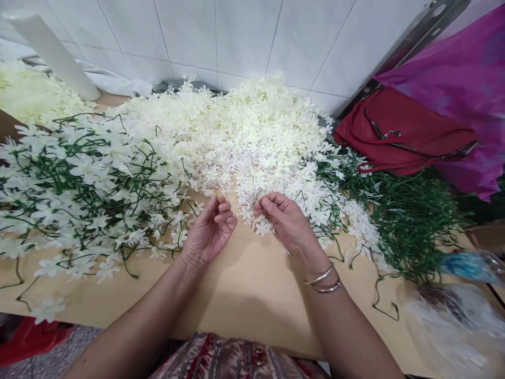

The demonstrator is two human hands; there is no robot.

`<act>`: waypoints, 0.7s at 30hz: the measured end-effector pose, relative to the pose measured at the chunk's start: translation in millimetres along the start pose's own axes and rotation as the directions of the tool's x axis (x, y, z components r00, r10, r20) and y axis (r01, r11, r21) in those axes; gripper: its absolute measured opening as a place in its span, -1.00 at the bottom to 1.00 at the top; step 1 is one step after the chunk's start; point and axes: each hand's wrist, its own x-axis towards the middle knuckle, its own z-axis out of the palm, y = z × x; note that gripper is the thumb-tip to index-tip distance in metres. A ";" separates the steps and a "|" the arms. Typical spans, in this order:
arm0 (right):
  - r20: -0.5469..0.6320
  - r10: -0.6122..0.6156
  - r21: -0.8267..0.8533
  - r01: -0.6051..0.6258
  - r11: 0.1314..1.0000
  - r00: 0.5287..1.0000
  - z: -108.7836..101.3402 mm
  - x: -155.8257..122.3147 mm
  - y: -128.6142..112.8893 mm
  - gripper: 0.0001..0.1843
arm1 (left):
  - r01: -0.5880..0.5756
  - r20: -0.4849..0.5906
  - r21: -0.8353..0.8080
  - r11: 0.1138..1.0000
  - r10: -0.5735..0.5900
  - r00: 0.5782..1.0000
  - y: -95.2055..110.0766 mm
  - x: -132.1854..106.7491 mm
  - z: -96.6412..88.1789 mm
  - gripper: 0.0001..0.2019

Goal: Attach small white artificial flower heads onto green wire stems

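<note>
My left hand (211,229) hovers over the wooden table (244,284), fingers curled inward, and I cannot see anything in it. My right hand (286,221), with two metal bangles on the wrist, rests at the near edge of a large heap of loose white artificial flower heads (244,126); its curled fingers pinch a few small white blossoms (262,226). To the left lies a pile of green stems with white flowers attached (87,184). To the right lies a tangle of bare green stems (410,216).
A red handbag (398,131) and purple cloth (461,79) sit at the back right against the tiled wall. A white tube (55,52) leans at the back left. Clear plastic bags (453,321) lie at the near right corner.
</note>
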 end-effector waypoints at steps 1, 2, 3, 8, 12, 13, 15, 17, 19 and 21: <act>0.004 0.002 -0.002 -0.002 1.000 1.000 -0.5 0.3 0.9 -0.61 | 0.007 0.022 -0.014 1.000 -0.007 1.000 -1.3 0.0 1.0 -0.74; 0.006 0.003 -0.005 -0.003 1.000 1.000 -0.5 0.5 1.9 -0.61 | 0.010 0.044 -0.014 1.000 -0.010 0.999 -3.6 -0.4 2.1 -0.73; 0.005 0.003 -0.009 -0.003 1.000 1.000 -0.3 0.6 2.7 -0.61 | 0.008 0.069 0.007 1.000 -0.009 0.998 -6.6 -1.2 3.2 -0.72; 0.003 -0.006 -0.035 0.006 0.999 1.000 2.1 -2.0 0.5 -0.64 | -0.304 0.339 0.550 0.778 0.125 0.933 -17.4 -16.0 10.4 -0.72; 0.029 -0.090 -0.122 0.093 0.988 0.996 1.9 -8.0 -12.2 -0.69 | -0.567 0.519 0.824 -0.006 0.410 0.750 -2.2 -31.5 18.7 -0.87; 0.032 -0.120 -0.153 0.124 0.981 0.992 1.4 -9.9 -16.6 -0.70 | -0.513 0.533 0.841 -0.175 0.440 0.723 5.2 -33.5 20.1 -0.85; 0.030 -0.181 -0.204 0.183 0.962 0.983 0.0 -14.2 -26.9 -0.73 | -0.337 0.512 0.844 -0.418 0.436 0.740 21.3 -34.2 20.8 -0.83; 0.012 -0.236 -0.244 0.232 0.942 0.972 -2.3 -19.3 -39.5 -0.75 | -0.175 0.442 0.804 -0.569 0.374 0.815 35.7 -30.9 18.8 -0.81; -0.015 -0.289 -0.292 0.272 0.917 0.957 -6.4 -26.0 -54.4 -0.75 | -0.069 0.339 0.757 -0.650 0.300 0.892 45.2 -24.9 14.7 -0.81; -0.039 -0.334 -0.346 0.301 0.888 0.942 -13.3 -34.6 -70.4 -0.74 | -0.037 0.273 0.736 -0.676 0.247 0.930 49.6 -18.2 9.8 -0.77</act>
